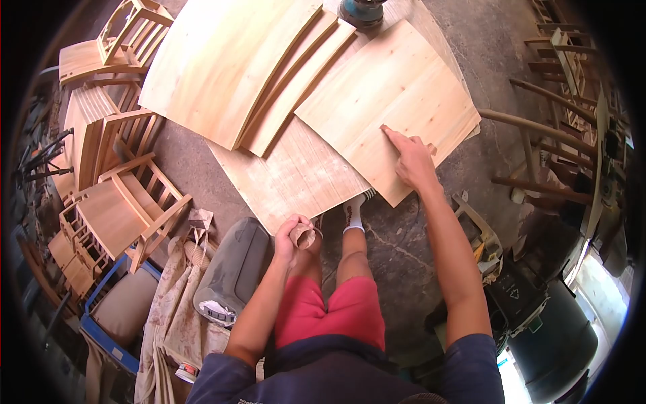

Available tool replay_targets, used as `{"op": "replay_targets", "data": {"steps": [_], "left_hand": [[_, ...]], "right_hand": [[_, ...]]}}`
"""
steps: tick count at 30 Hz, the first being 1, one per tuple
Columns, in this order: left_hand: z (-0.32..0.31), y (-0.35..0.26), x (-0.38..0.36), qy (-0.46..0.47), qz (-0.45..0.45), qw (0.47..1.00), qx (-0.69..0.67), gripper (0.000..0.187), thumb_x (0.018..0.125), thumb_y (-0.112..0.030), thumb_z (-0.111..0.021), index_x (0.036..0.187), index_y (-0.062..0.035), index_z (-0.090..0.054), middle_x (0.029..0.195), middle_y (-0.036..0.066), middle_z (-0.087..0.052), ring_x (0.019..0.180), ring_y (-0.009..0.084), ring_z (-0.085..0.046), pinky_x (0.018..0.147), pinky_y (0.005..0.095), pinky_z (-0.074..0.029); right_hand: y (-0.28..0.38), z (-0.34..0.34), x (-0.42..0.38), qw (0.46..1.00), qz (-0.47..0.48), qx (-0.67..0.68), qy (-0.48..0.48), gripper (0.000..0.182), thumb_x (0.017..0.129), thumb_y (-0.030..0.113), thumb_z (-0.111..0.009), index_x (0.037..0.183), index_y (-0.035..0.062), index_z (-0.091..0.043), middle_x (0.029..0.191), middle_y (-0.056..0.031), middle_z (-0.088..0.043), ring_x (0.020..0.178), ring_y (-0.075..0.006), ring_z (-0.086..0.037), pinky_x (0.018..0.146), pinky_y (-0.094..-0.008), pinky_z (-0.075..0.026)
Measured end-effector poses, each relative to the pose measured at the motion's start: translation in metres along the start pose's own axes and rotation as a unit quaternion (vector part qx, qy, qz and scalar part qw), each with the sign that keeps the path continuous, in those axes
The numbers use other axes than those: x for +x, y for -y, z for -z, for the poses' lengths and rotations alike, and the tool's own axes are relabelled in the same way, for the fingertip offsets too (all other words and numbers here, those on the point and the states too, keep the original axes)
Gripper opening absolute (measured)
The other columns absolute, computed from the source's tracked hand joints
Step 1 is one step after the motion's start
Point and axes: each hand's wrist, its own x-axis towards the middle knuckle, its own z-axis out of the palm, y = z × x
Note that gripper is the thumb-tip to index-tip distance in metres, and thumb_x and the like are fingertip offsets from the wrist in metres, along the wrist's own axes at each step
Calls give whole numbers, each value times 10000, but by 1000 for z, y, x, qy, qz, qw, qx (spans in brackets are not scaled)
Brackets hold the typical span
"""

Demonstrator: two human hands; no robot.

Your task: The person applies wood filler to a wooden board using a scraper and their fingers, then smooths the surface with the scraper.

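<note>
My left hand [288, 244] is closed around a curled brown piece of what looks like sandpaper [304, 237], just off the near edge of a large plywood sheet [289, 178]. On the right, a square-cut wooden panel [404, 87] lies over that sheet. My right hand [412, 158] rests on this panel with the index finger stretched out to its surface; the other fingers are partly hidden. To the left of the panel, several curved-edge wooden boards [229, 60] lie stacked and overlapping.
A teal and black power tool [362, 12] stands at the far edge of the boards. Wooden chairs [128, 209] crowd the left side. A grey cylindrical case [234, 273] and a stained cloth [171, 303] are near my left arm. Wooden frames [552, 141] stand on the right.
</note>
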Motion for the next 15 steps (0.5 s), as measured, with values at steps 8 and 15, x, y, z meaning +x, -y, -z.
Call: {"op": "replay_targets", "data": {"steps": [8, 15], "left_hand": [[8, 4, 0, -2, 2, 1000, 2, 299, 997, -304, -464, 940, -47, -604, 910, 110, -643, 874, 202, -620, 794, 313, -506], [6, 2, 1, -1, 1, 1000, 3, 306, 997, -309, -458, 942, -46, -605, 907, 111, -652, 857, 206, -628, 789, 317, -513]], "right_hand": [[0, -1, 4, 999, -29, -38, 13, 655, 808, -57, -462, 1422, 163, -515, 1367, -39, -611, 1128, -310, -569, 983, -426, -456], [0, -12, -10, 999, 5, -40, 33, 627, 795, -28, -539, 1400, 133, -528, 1401, -5, -585, 1109, -306, -559, 931, -428, -453]]}}
